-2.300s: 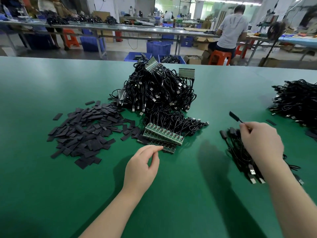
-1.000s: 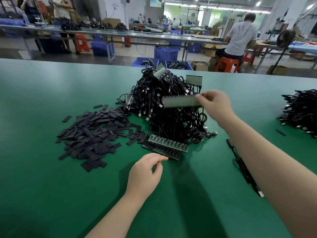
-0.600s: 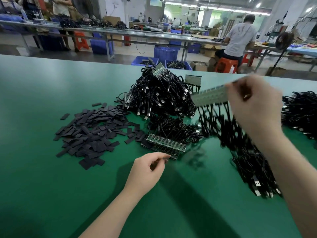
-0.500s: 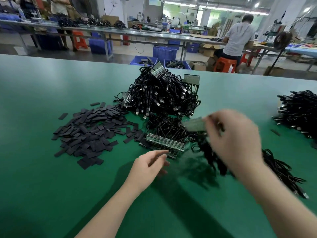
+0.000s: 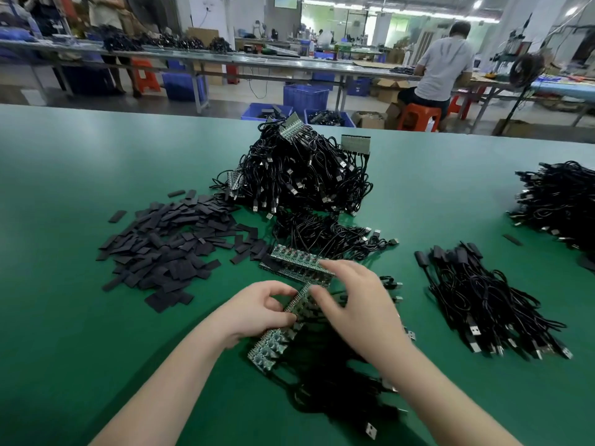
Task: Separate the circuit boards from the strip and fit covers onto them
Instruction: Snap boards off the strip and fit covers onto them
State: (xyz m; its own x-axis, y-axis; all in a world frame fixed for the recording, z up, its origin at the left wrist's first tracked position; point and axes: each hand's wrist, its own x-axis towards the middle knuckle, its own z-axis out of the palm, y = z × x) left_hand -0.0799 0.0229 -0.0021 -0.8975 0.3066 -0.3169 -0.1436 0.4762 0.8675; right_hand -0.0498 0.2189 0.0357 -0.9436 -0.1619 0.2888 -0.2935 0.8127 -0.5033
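In the head view, the left hand (image 5: 257,312) pinches a strip of circuit boards (image 5: 280,329) held slanted above the green table (image 5: 80,333), probably to brace it for snapping. The right hand (image 5: 357,309) curls over the strip's far end; whether it grips is unclear. The strip's cables (image 5: 338,378) trail beneath. Black covers (image 5: 167,249) lie heaped to the left, within reach, and finished cables (image 5: 489,297) sit apart on the right.

table: green work surface (image 5: 96,317), fills lower frame
benches: long grey rows (image 5: 289,61), upper frame
crates: blue (image 5: 306,98), under benches
stool: orange (image 5: 418,115), upper right
lights: ceiling strips (image 5: 402,9), top right
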